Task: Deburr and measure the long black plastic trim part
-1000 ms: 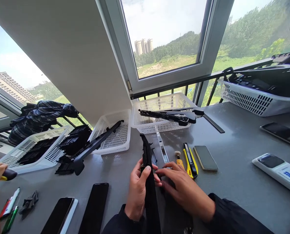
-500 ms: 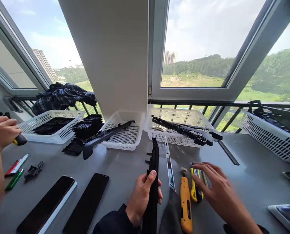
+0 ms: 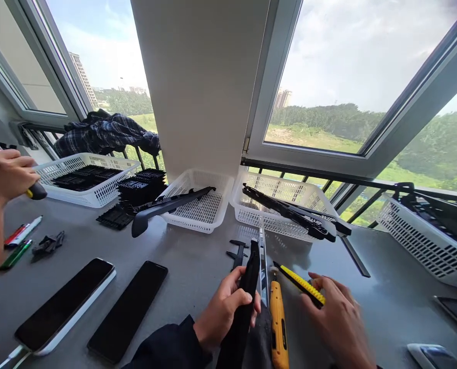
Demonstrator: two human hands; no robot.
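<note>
My left hand is wrapped round a long black plastic strip, its tip pointing away from me. To the right, my right hand grips the rear of a yellow and black utility knife, raised at a slant with its tip to the upper left. Between the hands lies an orange pen-shaped tool, beside a metal ruler and a dark cloth. A black caliper rests just beyond my left hand.
White baskets line the window side, some with long black parts across them. Black grids are stacked at left. Two phones lie at front left, near pens. Another person's hand holds a tool at far left.
My right hand has closed on the yellow knife and lifted it off the table. The black strip in my left hand has tilted and shifted. The camera view has turned slightly.
</note>
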